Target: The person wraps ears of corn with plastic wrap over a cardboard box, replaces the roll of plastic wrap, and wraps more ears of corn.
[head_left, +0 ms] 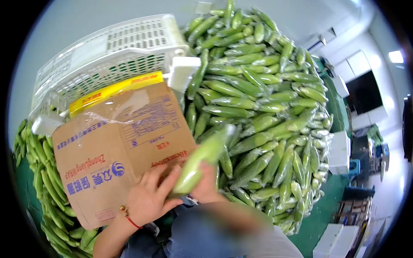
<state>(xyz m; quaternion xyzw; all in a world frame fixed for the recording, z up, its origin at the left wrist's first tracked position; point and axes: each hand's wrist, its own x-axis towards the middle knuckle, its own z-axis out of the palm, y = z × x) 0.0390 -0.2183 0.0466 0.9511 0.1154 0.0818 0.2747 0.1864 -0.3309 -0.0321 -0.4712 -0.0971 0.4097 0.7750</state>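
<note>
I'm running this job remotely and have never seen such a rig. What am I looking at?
There is no robot here: these are a person's bare hands. The one picture comes from a camera on their head, looking forward and down.

The right hand holds a green ear, blurred. The left hand is at its lower end; whether it grips is unclear.

A cardboard box lies before them, with a yellow box and white crate beyond. Film-wrapped ears are heaped right, more green ears left.
</note>
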